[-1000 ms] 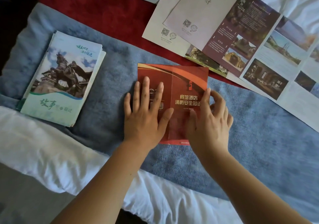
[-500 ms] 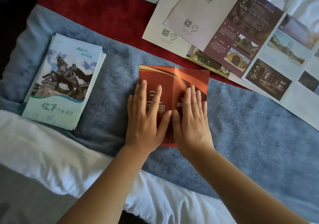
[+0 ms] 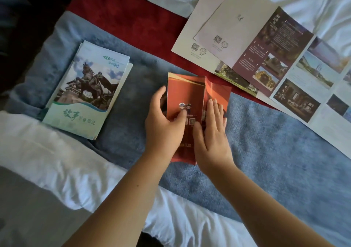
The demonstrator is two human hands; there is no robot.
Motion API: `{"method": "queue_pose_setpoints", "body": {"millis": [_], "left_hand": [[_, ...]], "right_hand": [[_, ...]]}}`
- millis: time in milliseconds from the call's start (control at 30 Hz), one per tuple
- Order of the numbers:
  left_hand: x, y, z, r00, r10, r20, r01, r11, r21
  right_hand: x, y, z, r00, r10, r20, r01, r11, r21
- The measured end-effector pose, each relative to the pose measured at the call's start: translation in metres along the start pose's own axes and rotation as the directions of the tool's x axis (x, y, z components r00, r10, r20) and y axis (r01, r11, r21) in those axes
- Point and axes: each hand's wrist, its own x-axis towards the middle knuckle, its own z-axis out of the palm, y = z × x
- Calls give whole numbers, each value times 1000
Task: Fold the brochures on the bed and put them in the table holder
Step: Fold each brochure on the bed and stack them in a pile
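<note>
The left hand (image 3: 163, 130) pinches the left flap of the glossy red rectangular paper brochure (image 3: 187, 98), fingers curled; the right hand (image 3: 212, 132) presses flat, fingers straight, on its right panel atop the fuzzy blue blanket (image 3: 275, 151).

We see soft daylight falling from the upper right, where the white sheet (image 3: 322, 3) at the bed's far right corner is brightest, nearly washed out, while the upper left corner sinks into near-black shadow. The forearms throw only faint, diffuse shadows on the blue blanket (image 3: 275, 151). Focus is slightly soft throughout, fine print is unreadable, the left hand (image 3: 163, 130) is a little blurred, and straight edges bow near the frame's borders.
</note>
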Motion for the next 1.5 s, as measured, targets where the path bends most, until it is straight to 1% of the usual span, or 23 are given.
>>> {"method": "queue_pose_setpoints", "body": {"millis": [67, 167, 267, 367, 467, 533, 567, 633, 700, 800, 867, 933, 1000, 1033, 1067, 1100, 1133, 1167, 1233, 1300, 1367, 1433, 1500], "left_hand": [[2, 5, -4, 993, 116, 17, -117, 987, 113], [-2, 9, -9, 942, 328, 73, -335, 898, 286], [-10, 13, -12, 917, 384, 107, -398, 870, 291], [-22, 18, -16, 925, 351, 144, -367, 924, 106], [-28, 22, -23, 962, 228, 150, -202, 964, -174], [-28, 27, -27, 988, 120, 99, -75, 927, -368], [-27, 30, -30, 995, 69, 73, -30, 895, -444], [-24, 36, -33, 999, 14, 31, 4, 856, -518], [-21, 39, -36, 1000, 17, 13, -7, 856, -517], [-21, 41, -39, 1000, 17, 26, -2, 860, -510], [-24, 43, -40, 999, 23, 26, -7, 868, -497], [-28, 43, -38, 996, 70, 55, -37, 885, -464], [-33, 39, -34, 992, 103, 80, -62, 912, -405], [-34, 35, -32, 986, 150, 75, -120, 943, -310], [-35, 29, -30, 970, 234, 68, -221, 963, -153], [-34, 20, -27, 936, 342, 78, -346, 937, 50], [-35, 13, -25, 896, 431, 105, -443, 864, 240], [-35, 6, -23, 872, 471, 134, -484, 788, 380], [-40, 0, -21, 862, 473, 181, -495, 712, 497], [-44, -7, -18, 841, 486, 238, -532, 660, 530], [-47, -15, -17, 824, 483, 297, -557, 590, 585], [-48, -25, -14, 843, 417, 339, -527, 521, 671], [-47, -39, -11, 881, 318, 350, -465, 455, 759]], "right_hand": [[-2, 4, -3, 999, -36, -3, 36, 996, -81], [-7, 9, -4, 998, -60, 15, 62, 989, -137], [-12, 6, -5, 1000, -29, -3, 29, 998, -63], [-15, -7, -10, 998, 34, -44, -29, 993, 113], [-13, -20, -16, 993, 53, -104, -8, 919, 395], [-12, -29, -22, 991, 60, -116, 12, 843, 537], [-12, -33, -26, 991, 55, -122, 20, 841, 541], [-15, -41, -36, 990, 36, -137, 28, 897, 441], [-18, -48, -42, 986, -1, -166, 50, 955, 292], [-21, -54, -43, 975, -56, -216, 84, 989, 121], [-23, -54, -42, 976, -70, -204, 94, 989, 110], [-25, -53, -41, 987, -79, -137, 110, 966, 234], [-25, -51, -39, 994, -87, -65, 106, 909, 403], [-25, -47, -36, 994, -93, -61, 110, 903, 414], [-24, -42, -34, 991, -101, -83, 125, 922, 367], [-24, -39, -31, 988, -110, -110, 139, 945, 297], [-23, -36, -29, 984, -117, -132, 145, 963, 227], [-23, -34, -29, 984, -116, -138, 138, 976, 169], [-23, -31, -28, 989, -86, -123, 102, 987, 125], [-23, -28, -28, 990, -81, -113, 93, 990, 110], [-22, -27, -27, 989, -116, -96, 123, 990, 71], [-23, -24, -23, 984, -156, -82, 158, 987, 21], [-23, -16, -15, 985, -162, -60, 156, 982, -105]]}}
